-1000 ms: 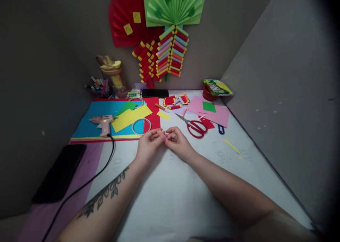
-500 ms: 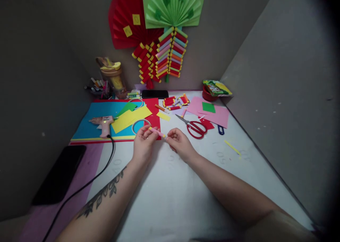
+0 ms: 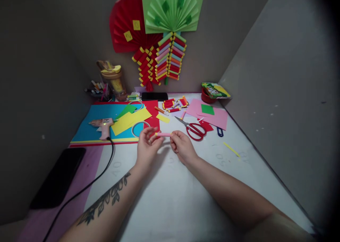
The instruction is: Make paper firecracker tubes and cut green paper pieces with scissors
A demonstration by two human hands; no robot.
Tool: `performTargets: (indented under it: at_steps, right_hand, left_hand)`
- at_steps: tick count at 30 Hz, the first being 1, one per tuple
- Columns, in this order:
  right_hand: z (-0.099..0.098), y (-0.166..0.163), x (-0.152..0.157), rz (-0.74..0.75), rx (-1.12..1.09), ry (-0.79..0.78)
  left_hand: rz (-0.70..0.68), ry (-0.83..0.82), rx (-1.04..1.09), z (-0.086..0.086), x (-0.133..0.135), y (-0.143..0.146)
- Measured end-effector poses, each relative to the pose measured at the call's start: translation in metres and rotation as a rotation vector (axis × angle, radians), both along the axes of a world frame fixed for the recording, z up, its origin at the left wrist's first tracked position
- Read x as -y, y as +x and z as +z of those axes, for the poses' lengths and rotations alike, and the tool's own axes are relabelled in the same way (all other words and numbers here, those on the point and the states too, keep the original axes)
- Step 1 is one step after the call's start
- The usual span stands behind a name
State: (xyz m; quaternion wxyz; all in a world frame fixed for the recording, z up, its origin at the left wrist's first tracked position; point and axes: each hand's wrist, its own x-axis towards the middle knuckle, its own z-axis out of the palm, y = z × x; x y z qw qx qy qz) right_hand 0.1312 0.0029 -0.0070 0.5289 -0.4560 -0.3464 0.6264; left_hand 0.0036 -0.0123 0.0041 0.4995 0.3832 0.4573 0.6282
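Both hands pinch one small pink paper roll (image 3: 163, 134) by its ends: left hand (image 3: 147, 148) w/ thumb & fingertips clamped on the left end, right hand (image 3: 182, 147) w/ fingertips clamped on the right end. Roll's long axis runs approx. horizontal, left-right across the view, ends pointing at each hand. A yellow band shows at its left end, by the left fingers. Roll is held just above the white tabletop (image 3: 170, 196), in front of the red paper sheet (image 3: 153, 111).

Nearby: red-handled scissors (image 3: 193, 128) just right of the right hand, blades pointing up-left. White tape ring (image 3: 140, 128) just beyond the left hand, lying on blue & red sheets. Yellow paper (image 3: 130, 120) overlaps the blue sheet (image 3: 97, 123); pink glue gun (image 3: 102, 125) lies on it at left, black cord trailing toward the near edge. Finished red/yellow rolls (image 3: 174, 104) in a pile farther back. Pink paper w/ green square (image 3: 207, 109) at right. Black phone (image 3: 58, 176) on the lilac sheet, far left.
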Motion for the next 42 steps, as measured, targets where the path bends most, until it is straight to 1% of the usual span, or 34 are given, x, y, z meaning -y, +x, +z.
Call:
performTargets:
  at_steps: [4,6,9,12,16,18,20,23,26,31,42]
  right_hand:
    - [-0.004,0.006,-0.004,-0.023,0.019,0.007]
    - [-0.005,0.008,-0.005,-0.024,0.022,0.012]
    - [-0.006,0.01,-0.006,-0.017,0.048,0.022]
    - [-0.005,0.01,-0.006,-0.03,0.063,0.011]
    - [-0.003,0.011,-0.008,-0.046,0.075,-0.011]
    - [-0.002,0.013,-0.008,-0.052,0.08,-0.032]
    - [0.0,0.014,-0.009,-0.057,0.086,-0.065]
    - [0.002,0.015,-0.009,-0.055,0.096,-0.102]
    - [0.004,0.015,-0.009,-0.046,0.105,-0.102]
    - [0.005,0.015,-0.008,-0.035,0.116,-0.09]
    - [0.003,0.017,-0.008,-0.01,0.117,-0.095]
  left_hand:
    - [0.095,0.044,-0.317,0.004,-0.003,-0.013]
    - [0.088,0.045,-0.457,0.007,-0.005,-0.018]
    - [0.036,0.027,-0.538,0.009,-0.008,-0.022]
    - [-0.003,-0.041,-0.51,0.008,-0.01,-0.021]
    - [-0.055,-0.247,-0.394,0.005,-0.013,-0.023]
    - [-0.108,-0.334,-0.358,0.004,-0.015,-0.025]
    - [-0.186,-0.38,-0.338,0.004,-0.017,-0.029]
    - [-0.292,-0.393,-0.303,0.004,-0.019,-0.033]
    - [-0.33,-0.405,-0.287,0.004,-0.019,-0.036]
    - [-0.337,-0.426,-0.311,0.001,-0.018,-0.036]
    - [-0.326,-0.386,-0.315,0.003,-0.018,-0.033]
